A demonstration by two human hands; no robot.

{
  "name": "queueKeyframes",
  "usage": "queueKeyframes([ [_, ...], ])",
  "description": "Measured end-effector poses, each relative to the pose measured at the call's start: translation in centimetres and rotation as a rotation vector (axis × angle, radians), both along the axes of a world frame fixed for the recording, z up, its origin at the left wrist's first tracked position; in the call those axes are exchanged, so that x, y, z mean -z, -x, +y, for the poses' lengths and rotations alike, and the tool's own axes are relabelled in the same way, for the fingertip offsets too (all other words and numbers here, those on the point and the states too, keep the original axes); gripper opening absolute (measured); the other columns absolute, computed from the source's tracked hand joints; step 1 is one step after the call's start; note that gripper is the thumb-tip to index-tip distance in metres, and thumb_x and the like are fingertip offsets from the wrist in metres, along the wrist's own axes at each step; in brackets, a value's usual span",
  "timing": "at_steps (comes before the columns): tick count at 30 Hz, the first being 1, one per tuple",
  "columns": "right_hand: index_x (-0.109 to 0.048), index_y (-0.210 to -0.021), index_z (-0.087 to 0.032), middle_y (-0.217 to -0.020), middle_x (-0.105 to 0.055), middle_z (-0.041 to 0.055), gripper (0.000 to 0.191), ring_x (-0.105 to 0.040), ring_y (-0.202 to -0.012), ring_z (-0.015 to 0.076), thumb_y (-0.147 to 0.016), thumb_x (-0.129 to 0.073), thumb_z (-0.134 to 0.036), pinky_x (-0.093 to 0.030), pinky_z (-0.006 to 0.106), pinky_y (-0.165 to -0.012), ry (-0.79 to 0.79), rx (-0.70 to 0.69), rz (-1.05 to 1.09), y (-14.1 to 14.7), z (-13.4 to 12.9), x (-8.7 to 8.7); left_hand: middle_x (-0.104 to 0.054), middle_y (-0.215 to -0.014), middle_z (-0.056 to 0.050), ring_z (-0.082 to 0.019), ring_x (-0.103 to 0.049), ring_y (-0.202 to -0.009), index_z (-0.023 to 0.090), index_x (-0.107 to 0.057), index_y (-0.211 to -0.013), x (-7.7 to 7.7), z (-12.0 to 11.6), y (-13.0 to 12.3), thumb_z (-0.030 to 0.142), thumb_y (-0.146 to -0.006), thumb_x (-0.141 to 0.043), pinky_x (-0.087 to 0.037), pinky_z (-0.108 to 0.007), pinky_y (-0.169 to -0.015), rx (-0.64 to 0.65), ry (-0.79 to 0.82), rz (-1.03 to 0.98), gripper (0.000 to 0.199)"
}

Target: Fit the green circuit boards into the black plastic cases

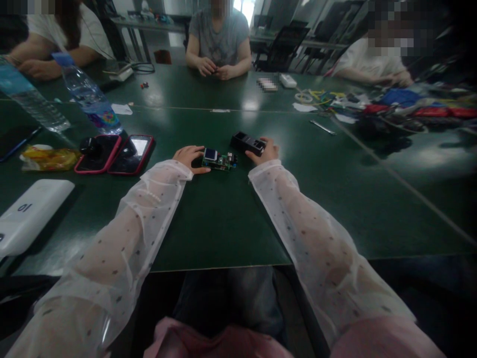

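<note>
Near the middle of the green table (223, 219), my left hand (190, 158) has its thumb and fingers around the left end of a green circuit board (219, 161) with a small screen. My right hand (265, 150) grips the right end of a black plastic casing (246, 142), which has openings in its upper face. The casing lies just behind and to the right of the board, with a small gap between them. Both of my sleeves are sheer white with dots.
Two water bottles (89, 97) (33, 102), pink-edged phones (132, 154), a yellow packet (50, 158) and a white power bank (35, 216) stand or lie left. A wrench (322, 127) and tangled cables (391, 107) lie right. Three people sit around the table.
</note>
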State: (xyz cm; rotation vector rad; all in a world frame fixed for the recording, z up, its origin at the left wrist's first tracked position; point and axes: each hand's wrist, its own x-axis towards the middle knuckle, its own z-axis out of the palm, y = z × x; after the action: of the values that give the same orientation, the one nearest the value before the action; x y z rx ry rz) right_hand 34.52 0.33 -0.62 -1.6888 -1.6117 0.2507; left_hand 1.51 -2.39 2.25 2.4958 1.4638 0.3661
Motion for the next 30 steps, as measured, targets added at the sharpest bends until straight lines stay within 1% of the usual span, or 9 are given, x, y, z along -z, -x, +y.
queueKeyframes([
  [3,-0.049,-0.133,-0.023,-0.122,-0.056,0.0138,0.073,-0.052,-0.126,0.0380,-0.069,-0.080,-0.042,-0.043,0.061,-0.108,-0.040,-0.026,-0.007,0.4,-0.8,-0.7,-0.044,-0.161,-0.006,-0.036,-0.036,-0.148,0.029,-0.062,-0.134,-0.1,-0.1,0.0,0.071,-0.080,-0.061,-0.027,-0.057,-0.122,-0.006,-0.001,0.005,0.069],
  [8,-0.052,-0.128,-0.020,-0.120,-0.059,0.0137,0.061,-0.051,-0.125,0.0350,-0.075,-0.074,-0.041,-0.042,0.055,-0.110,-0.058,-0.057,-0.022,0.7,-1.6,-1.7,-0.045,-0.160,-0.009,-0.035,-0.037,-0.148,0.023,-0.061,-0.137,-0.2,-0.4,-0.2,0.073,-0.082,-0.057,-0.028,-0.054,-0.122,-0.015,0.007,0.013,0.075],
  [12,-0.053,-0.125,-0.020,-0.120,-0.061,0.0140,0.055,-0.051,-0.126,0.0346,-0.077,-0.072,-0.040,-0.042,0.054,-0.110,-0.061,-0.071,-0.025,0.9,-2.0,-2.3,-0.046,-0.160,-0.008,-0.035,-0.038,-0.147,0.026,-0.060,-0.138,-0.2,-0.2,-0.3,0.073,-0.083,-0.055,-0.029,-0.054,-0.122,-0.023,0.005,0.018,0.073],
  [18,-0.053,-0.124,-0.022,-0.122,-0.060,0.0140,0.054,-0.051,-0.126,0.0351,-0.076,-0.072,-0.037,-0.043,0.054,-0.108,-0.044,-0.079,-0.050,1.1,-2.2,-2.3,-0.046,-0.160,-0.007,-0.037,-0.038,-0.146,0.027,-0.060,-0.138,-0.1,-0.1,-0.2,0.077,-0.082,-0.053,-0.029,-0.057,-0.121,-0.022,0.012,0.020,0.075],
  [22,-0.053,-0.125,-0.021,-0.123,-0.060,0.0148,0.054,-0.049,-0.127,0.0357,-0.076,-0.072,-0.036,-0.042,0.055,-0.109,-0.040,-0.071,-0.050,1.0,-2.2,-2.3,-0.045,-0.160,-0.007,-0.038,-0.037,-0.147,0.028,-0.060,-0.138,-0.2,0.0,-0.2,0.076,-0.082,-0.053,-0.029,-0.058,-0.121,-0.016,0.018,0.023,0.074],
  [27,-0.054,-0.125,-0.022,-0.121,-0.059,0.0137,0.054,-0.050,-0.126,0.0360,-0.076,-0.072,-0.037,-0.043,0.058,-0.107,-0.054,-0.074,-0.050,1.0,-2.1,-2.1,-0.045,-0.160,-0.008,-0.038,-0.036,-0.147,0.026,-0.059,-0.139,-0.3,0.0,-0.2,0.073,-0.082,-0.056,-0.027,-0.058,-0.121,-0.010,0.030,0.016,0.073],
  [30,-0.054,-0.125,-0.022,-0.122,-0.060,0.0132,0.055,-0.050,-0.125,0.0367,-0.075,-0.073,-0.038,-0.044,0.058,-0.107,-0.045,-0.063,-0.045,0.9,-2.0,-1.9,-0.045,-0.160,-0.008,-0.037,-0.037,-0.147,0.028,-0.059,-0.139,-0.3,-0.1,-0.3,0.072,-0.083,-0.056,-0.027,-0.058,-0.121,-0.017,0.027,0.021,0.072],
])
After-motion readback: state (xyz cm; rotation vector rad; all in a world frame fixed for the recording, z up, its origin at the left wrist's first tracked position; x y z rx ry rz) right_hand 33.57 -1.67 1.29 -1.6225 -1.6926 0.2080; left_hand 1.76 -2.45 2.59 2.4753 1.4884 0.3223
